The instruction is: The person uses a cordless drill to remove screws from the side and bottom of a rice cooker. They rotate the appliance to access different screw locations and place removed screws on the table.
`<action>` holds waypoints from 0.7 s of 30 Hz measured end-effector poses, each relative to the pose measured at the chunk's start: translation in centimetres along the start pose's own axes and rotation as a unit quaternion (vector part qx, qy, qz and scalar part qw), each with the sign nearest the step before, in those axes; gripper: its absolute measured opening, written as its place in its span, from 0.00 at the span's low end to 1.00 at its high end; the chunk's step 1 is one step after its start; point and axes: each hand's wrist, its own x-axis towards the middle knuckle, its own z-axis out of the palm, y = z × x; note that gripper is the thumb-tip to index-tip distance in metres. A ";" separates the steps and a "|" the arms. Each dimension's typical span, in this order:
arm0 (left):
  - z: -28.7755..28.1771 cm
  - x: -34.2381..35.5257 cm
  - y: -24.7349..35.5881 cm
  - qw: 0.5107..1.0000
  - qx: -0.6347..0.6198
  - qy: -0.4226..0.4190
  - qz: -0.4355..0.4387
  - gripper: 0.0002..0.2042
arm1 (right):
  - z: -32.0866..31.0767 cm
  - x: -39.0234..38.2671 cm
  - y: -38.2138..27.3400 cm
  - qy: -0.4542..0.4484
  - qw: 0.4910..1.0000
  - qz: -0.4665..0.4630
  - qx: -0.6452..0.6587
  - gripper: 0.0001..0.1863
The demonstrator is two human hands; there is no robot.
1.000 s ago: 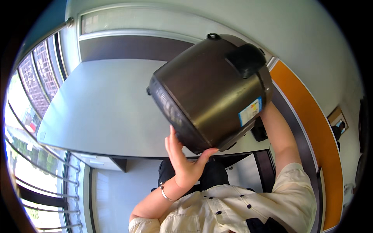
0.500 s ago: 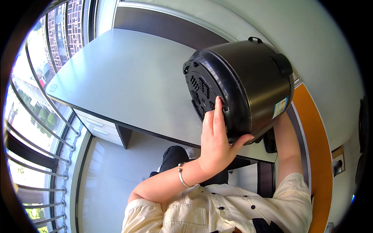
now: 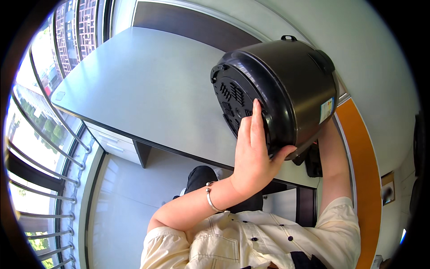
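Note:
A dark, tall-bodied electric pressure cooker (image 3: 291, 76) is held tilted on its side above the right part of the desk. Its black vented base (image 3: 235, 98) faces left and towards me. My left hand (image 3: 257, 150) is closed on the lower rim, with fingers laid up across the base and the thumb spread along the side. A silver bangle (image 3: 209, 199) circles that wrist. My right forearm (image 3: 333, 166) reaches up behind the cooker, whose body hides the right hand and its fingers. The cooker's top end is turned away from sight.
The pale desk (image 3: 148, 85) stretches to the left, above white drawers (image 3: 112, 145). Black items (image 3: 311, 163) sit below the cooker by my right arm. An orange panel edge (image 3: 358, 148) runs along the right wall. Railings and a window (image 3: 45, 134) line the left.
The cooker has risen slightly and turned a little, so its base and side label show more. My left hand has moved up with it, keeping its hold.

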 end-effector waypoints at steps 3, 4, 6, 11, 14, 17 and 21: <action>-1.7 0.8 0.2 0.996 0.005 -0.083 -0.033 0.49 | 0.0 0.5 -0.2 -0.005 1.000 -0.001 -0.006 0.13; -2.5 1.2 -0.6 0.997 0.044 -0.061 0.031 0.47 | 1.0 1.1 -0.2 -0.011 1.000 -0.005 0.001 0.13; -4.0 2.7 -1.6 0.994 0.069 -0.049 0.073 0.39 | 1.3 1.8 -0.6 -0.022 1.000 -0.011 -0.005 0.13; -7.4 9.3 -3.7 0.945 0.157 -0.073 0.279 0.58 | 2.7 3.0 -1.4 -0.045 0.999 -0.017 -0.003 0.12; -6.1 12.3 -5.0 0.919 0.170 -0.204 0.293 0.59 | 1.5 2.2 -0.7 -0.063 0.998 0.008 -0.018 0.12; -7.0 13.8 -5.1 0.915 0.168 -0.288 0.229 0.60 | 4.3 3.3 -0.7 -0.100 0.995 0.010 0.018 0.12; -9.6 15.1 -5.3 0.908 0.205 -0.256 0.260 0.50 | 6.9 5.6 -2.9 -0.107 0.993 0.023 0.049 0.12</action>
